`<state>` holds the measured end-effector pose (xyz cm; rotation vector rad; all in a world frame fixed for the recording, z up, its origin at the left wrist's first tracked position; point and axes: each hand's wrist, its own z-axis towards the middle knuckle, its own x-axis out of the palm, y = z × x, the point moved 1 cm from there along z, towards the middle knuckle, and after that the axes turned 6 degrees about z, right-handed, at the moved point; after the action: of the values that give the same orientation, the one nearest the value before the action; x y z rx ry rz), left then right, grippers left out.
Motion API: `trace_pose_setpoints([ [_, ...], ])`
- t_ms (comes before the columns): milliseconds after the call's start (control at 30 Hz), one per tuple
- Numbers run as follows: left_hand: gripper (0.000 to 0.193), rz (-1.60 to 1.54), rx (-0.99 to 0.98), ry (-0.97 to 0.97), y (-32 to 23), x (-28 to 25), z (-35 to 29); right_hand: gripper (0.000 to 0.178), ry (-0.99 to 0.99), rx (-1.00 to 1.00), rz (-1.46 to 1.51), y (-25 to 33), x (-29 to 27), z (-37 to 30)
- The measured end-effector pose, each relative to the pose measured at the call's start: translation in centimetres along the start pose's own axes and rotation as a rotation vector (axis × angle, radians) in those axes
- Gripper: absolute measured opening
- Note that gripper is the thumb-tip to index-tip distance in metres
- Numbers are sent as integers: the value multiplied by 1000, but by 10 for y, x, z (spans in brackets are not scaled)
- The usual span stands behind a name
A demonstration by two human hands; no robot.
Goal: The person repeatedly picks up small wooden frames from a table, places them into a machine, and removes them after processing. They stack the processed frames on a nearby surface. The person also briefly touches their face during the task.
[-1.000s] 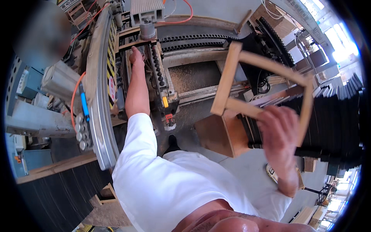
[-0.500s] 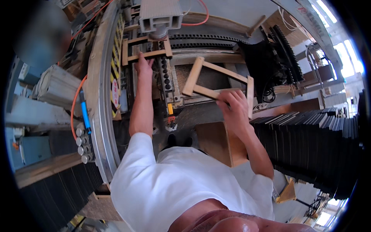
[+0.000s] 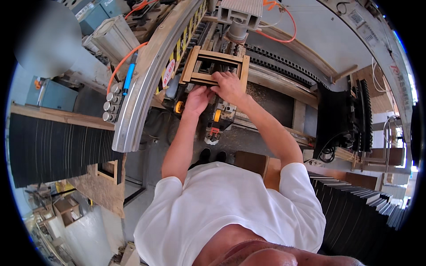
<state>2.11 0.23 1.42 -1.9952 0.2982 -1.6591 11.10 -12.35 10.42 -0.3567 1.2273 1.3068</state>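
Note:
Two light wooden frames seem to lie one over the other on the machine bed in front of me; the upper wooden frame (image 3: 191,65) has two thick side pieces joined by thinner rails. My right hand (image 3: 229,88) is closed over its near rail, fingers bent across the top. Just left of it, my left hand (image 3: 197,101) reaches up under the same rail, its fingertips curled against the wood. Both hands nearly touch. How far the lower frame extends is mostly hidden. Beyond the frames hangs a cylindrical machine head (image 3: 237,32).
A metal rail (image 3: 137,106) with yellow-black striping runs along the left. Yellow-wheeled clamps (image 3: 217,116) sit at the bed's near end. Stacks of dark panels (image 3: 57,144) stand at left, with more dark panels (image 3: 355,208) at right. A brown box (image 3: 250,162) stands by my feet.
My right hand has brought its wooden frame from the right over onto the one at the machine. My left hand has drawn back to the near rail. The view has turned leftward.

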Motion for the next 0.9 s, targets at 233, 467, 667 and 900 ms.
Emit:
trace_pose_setpoints([
  [233,31,142,83,-300,14,8,-25,20,-16,-66,34,-26,11,19],
  [467,38,215,60,-335,10,10,-169,19,9,-14,-72,-59,46,74],
  [667,32,201,47,-358,-2,-13,-276,23,165,-3,-327,-57,42,101],
  [900,29,206,-15,-424,-21,-45,-310,22,291,-41,-695,-43,44,143],
])
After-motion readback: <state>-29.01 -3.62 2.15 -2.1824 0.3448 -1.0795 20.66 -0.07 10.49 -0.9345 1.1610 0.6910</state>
